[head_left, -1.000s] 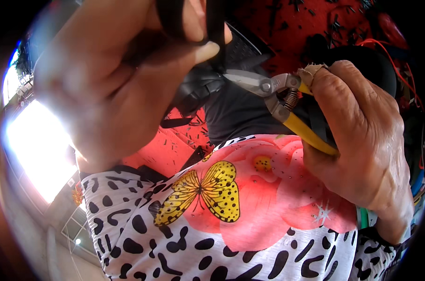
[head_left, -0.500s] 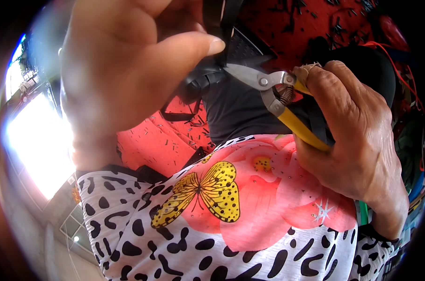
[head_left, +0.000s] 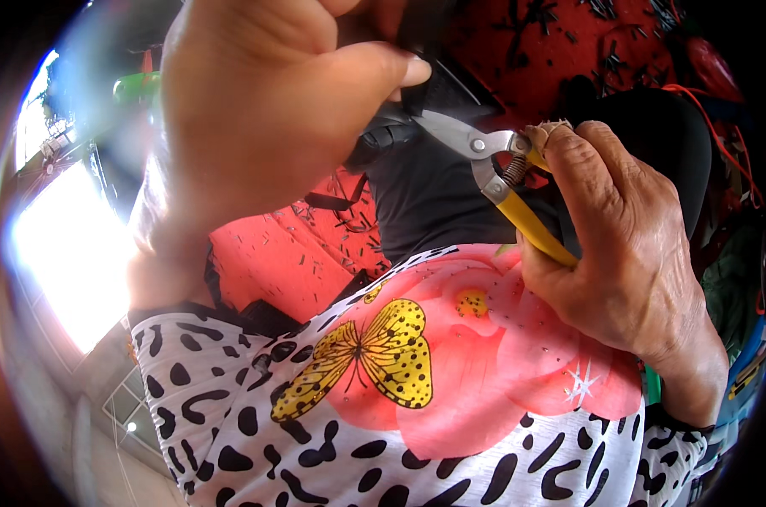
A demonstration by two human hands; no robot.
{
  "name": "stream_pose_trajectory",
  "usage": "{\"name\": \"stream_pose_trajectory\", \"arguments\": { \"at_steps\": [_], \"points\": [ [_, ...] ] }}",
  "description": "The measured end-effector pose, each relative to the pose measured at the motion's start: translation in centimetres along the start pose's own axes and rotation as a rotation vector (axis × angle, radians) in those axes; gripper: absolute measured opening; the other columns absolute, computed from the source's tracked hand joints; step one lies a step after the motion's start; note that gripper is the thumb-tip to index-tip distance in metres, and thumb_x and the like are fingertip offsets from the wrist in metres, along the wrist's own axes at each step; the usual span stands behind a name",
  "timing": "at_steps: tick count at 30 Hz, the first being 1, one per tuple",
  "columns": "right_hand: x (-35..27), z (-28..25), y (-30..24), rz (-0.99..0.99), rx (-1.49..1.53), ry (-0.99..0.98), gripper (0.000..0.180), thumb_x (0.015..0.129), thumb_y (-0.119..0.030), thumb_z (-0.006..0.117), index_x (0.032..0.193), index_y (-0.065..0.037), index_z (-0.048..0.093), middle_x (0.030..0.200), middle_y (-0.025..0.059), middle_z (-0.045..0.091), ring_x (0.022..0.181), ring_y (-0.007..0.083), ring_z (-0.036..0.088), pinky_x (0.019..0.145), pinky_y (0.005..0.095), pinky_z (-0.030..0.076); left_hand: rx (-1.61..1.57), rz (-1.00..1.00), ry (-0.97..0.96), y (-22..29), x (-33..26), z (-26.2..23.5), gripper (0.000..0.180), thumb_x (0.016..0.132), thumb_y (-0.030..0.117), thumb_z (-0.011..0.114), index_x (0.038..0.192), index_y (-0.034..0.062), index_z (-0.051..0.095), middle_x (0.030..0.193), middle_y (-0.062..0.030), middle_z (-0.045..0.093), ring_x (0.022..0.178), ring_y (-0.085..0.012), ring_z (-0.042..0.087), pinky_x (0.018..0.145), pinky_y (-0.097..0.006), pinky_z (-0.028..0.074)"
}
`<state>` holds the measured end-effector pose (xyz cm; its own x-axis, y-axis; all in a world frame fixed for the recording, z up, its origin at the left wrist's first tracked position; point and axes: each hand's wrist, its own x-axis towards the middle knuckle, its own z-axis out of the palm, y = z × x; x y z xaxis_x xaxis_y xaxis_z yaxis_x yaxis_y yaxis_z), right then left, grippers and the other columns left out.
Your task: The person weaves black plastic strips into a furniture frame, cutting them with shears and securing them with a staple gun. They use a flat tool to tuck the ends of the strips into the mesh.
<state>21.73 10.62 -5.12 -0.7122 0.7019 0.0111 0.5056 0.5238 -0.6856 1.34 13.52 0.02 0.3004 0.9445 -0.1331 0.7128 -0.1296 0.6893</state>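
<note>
My right hand (head_left: 619, 228) is wrapped round a pair of yellow-handled pruning shears (head_left: 526, 215). Their silver blades point up and left, with a coil spring showing between the handles. A tan wrap covers a fingertip of this hand. My left hand (head_left: 273, 118) is raised at the upper left, thumb and fingers closed on a dark black piece (head_left: 421, 29). That piece is blurred and partly cut off by the top edge, so its shape is unclear. The blade tips lie just below my left thumb; whether they touch the black piece I cannot tell.
Many small black offcuts (head_left: 535, 17) lie scattered over a red surface (head_left: 484, 51). A black ribbed part (head_left: 459, 84) sits beyond the blades. Dark trousers (head_left: 425, 203) cover my lap. An orange cord (head_left: 721, 135) curves along the right, and a bright opening (head_left: 70, 262) is at the left.
My left hand has shifted slightly right, and the black strip it holds has moved up, away from the blades. The shears and right hand have shifted only a little.
</note>
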Motion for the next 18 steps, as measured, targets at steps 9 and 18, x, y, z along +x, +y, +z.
{"name": "stream_pose_trajectory", "arguments": {
  "at_steps": [9,18],
  "points": [
    [0.2,1.0,0.5,-0.028,-0.005,0.010,0.057,0.048,0.001,0.067,0.100,0.004,0.047,0.082,0.0150,0.052,0.070,0.0332,0.054,0.060,0.0363,0.047,-0.039,-0.019,-0.016,-0.3,-0.1,-0.1,0.011,0.065,-0.010,0.057,0.066,0.0007,0.054,0.063,-0.0019,0.056,0.055,-0.0055,0.053,0.049,-0.019,0.038],
    [0.3,2.1,1.7,-0.032,0.055,0.041,0.052,0.051,0.002,0.067,0.100,0.002,0.048,0.084,0.0148,0.052,0.070,0.0328,0.055,0.060,0.0354,0.047,-0.087,-0.023,-0.029,-0.8,0.2,0.0,0.011,0.066,-0.010,0.056,0.066,0.0008,0.053,0.063,-0.0014,0.055,0.055,-0.0050,0.052,0.049,-0.019,0.038]
  ]
}}
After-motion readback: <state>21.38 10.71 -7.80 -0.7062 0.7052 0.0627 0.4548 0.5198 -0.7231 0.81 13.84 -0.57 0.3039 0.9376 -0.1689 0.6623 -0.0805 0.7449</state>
